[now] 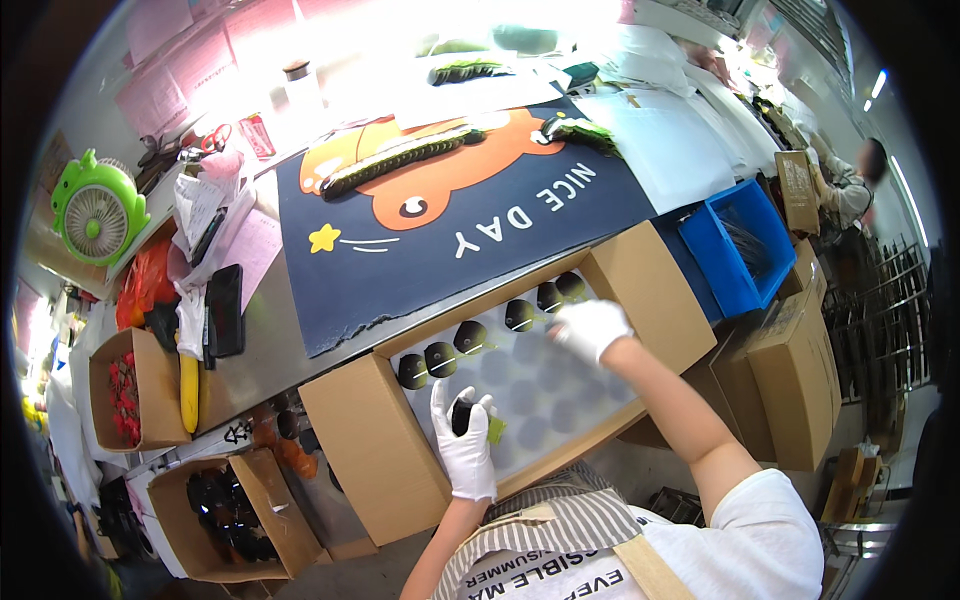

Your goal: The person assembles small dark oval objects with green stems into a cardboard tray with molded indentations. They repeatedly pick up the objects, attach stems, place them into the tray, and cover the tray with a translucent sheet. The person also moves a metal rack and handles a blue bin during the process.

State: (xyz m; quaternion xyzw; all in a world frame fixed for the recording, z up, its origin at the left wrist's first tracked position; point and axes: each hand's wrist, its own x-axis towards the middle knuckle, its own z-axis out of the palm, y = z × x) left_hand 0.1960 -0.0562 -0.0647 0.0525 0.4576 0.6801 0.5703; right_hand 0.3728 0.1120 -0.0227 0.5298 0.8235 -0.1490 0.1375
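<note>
An open cardboard carton point(373, 450) lies before me, its side flaps folded out. Inside, a translucent white sheet point(517, 465) covers rows of dim round shapes. Several dark round lenses point(440, 359) stand along the far side on top of this sheet, with thin pale tabs. My left hand point(466, 450), in a white glove, holds a small stack of dark lenses point(461, 417) over the carton's left part. A yellow-green tab point(496, 430) shows beside its fingers. My right hand point(592, 330), gloved and blurred, is at the right end of the lens row; its fingertips' contents are unclear.
Behind the carton lies a dark printed mat point(337, 292) bearing a long row of stacked lenses point(401, 161). A blue bin point(720, 259) stands right. Leftward are a phone point(225, 311), a banana point(189, 394) and a box of red pieces point(161, 405). Another person point(847, 191) stands far right.
</note>
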